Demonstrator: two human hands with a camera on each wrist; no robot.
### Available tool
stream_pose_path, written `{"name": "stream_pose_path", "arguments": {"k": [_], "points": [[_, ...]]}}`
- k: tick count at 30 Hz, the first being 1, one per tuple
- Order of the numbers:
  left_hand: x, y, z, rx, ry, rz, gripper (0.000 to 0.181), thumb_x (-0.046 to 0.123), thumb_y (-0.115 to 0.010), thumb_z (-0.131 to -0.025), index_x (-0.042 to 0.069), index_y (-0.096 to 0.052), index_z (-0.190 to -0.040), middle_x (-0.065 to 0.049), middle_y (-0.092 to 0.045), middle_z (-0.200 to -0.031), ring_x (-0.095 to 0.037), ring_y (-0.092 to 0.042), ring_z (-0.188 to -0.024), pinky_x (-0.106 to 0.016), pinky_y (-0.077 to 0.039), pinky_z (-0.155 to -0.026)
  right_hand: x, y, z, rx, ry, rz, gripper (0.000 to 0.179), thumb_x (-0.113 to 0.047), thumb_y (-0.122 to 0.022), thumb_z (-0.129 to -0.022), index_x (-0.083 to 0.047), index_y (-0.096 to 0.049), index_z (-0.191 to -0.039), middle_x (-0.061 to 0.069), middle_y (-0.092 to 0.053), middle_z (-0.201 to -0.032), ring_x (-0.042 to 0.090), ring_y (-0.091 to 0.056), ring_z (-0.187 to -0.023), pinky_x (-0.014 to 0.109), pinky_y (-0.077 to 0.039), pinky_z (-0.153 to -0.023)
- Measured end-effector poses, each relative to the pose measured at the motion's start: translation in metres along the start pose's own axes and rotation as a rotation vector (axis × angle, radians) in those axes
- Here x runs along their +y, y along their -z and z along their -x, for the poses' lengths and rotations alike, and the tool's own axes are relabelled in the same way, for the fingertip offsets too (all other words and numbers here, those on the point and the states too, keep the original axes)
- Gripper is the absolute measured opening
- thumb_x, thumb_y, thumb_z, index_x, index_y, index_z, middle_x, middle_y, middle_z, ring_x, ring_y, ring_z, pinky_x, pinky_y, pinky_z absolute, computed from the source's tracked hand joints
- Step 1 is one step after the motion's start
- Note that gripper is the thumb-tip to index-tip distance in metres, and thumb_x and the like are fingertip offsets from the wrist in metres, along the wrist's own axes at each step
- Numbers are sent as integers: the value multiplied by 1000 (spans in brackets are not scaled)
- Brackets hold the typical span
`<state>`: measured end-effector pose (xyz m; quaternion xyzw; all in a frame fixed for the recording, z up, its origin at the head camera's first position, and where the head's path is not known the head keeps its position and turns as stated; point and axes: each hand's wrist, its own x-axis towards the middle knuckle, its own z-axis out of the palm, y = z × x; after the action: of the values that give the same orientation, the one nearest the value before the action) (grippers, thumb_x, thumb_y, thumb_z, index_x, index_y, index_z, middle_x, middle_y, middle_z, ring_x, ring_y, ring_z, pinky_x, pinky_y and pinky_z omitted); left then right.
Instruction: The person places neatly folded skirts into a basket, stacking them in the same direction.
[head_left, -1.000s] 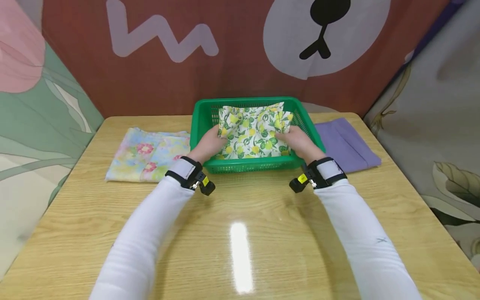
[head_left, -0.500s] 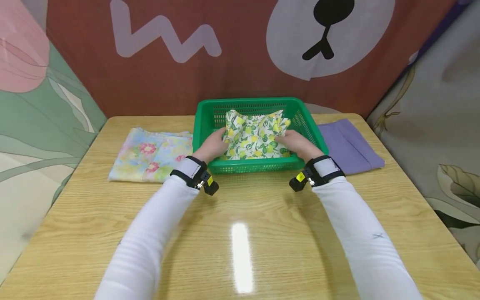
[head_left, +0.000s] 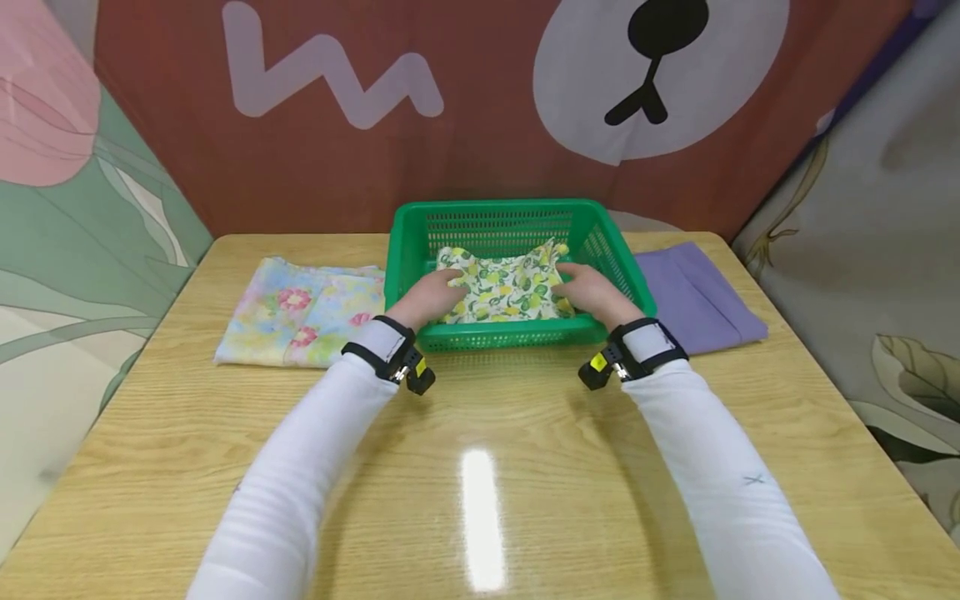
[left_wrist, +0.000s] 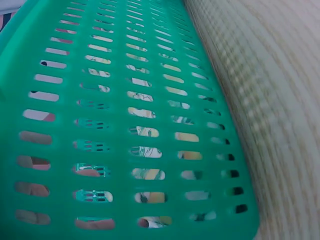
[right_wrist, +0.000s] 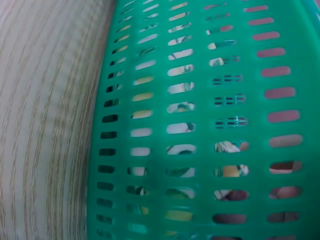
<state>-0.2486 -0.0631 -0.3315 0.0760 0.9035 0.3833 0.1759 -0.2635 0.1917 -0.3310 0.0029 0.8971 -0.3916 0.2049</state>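
Observation:
A folded cloth (head_left: 501,287) printed with yellow lemons and green leaves lies in the green plastic basket (head_left: 517,336), its back edge rumpled. My left hand (head_left: 431,296) reaches over the near left rim and rests at the cloth's left side, thumb and fingers apart. At the right side of the cloth, my right hand (head_left: 588,289) shows its thumb and forefinger spread. Both wrist views mostly face the slotted basket wall (left_wrist: 117,115), with bits of cloth and skin visible through the slots. The undersides of the fingers are hidden.
Left of the basket lies a folded pastel floral cloth (head_left: 300,312) on the wooden table (head_left: 375,500). A folded purple cloth (head_left: 697,296) lies to the right, partly behind the basket. A brown printed curtain (head_left: 480,158) hangs behind the table.
The lemon cloth has gone lower into the basket and lies flatter. Both hands have lowered with it, and their fingers have loosened from its sides. The basket and other cloths stay put.

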Motion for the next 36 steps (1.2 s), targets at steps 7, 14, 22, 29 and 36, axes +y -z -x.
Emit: {"name": "stream_pose_path", "arguments": {"k": [7, 14, 22, 29, 36], "points": [[4, 1, 4, 108, -28, -63, 45, 27, -37, -101, 6, -45, -139, -13, -44, -144, -31, -49, -121, -42, -38, -104, -5, -2, 6, 69, 33, 141, 56, -29, -40, -100, -4, -27, -148, 20, -28, -152, 39, -39, -129, 51, -35, -104], [5, 4, 12, 429, -171, -215, 36, 23, -42, -96, 5, -64, -119, -14, -61, -123, -26, -58, -105, -41, -49, -82, -8, -5, 9, 170, 93, 271, 46, -24, -37, -100, 3, -45, -137, 22, -49, -136, 30, -56, -96, 45, -45, -90], [-7, 5, 33, 545, -338, -249, 32, 19, -46, -95, 3, -70, -107, -13, -64, -113, -28, -60, -105, -43, -51, -84, -1, -10, 22, 467, 269, 445, 38, -27, -44, -96, -2, -64, -118, 17, -69, -100, 26, -62, -69, 36, -47, -53], [-17, -6, 52, 596, -452, -308, 25, 14, -52, -92, 0, -73, -98, -16, -67, -107, -32, -62, -99, -45, -52, -82, 18, -13, 46, 648, 459, 424, 34, -25, -51, -96, 0, -65, -115, 17, -70, -96, 27, -62, -61, 40, -47, -50], [-26, -18, 70, 630, -539, -345, 27, 16, -53, -93, -1, -69, -107, -17, -67, -107, -32, -62, -100, -45, -50, -87, 39, -19, 71, 673, 595, 392, 32, -17, -56, -94, 3, -62, -119, 23, -65, -113, 39, -60, -103, 52, -48, -85]]}}
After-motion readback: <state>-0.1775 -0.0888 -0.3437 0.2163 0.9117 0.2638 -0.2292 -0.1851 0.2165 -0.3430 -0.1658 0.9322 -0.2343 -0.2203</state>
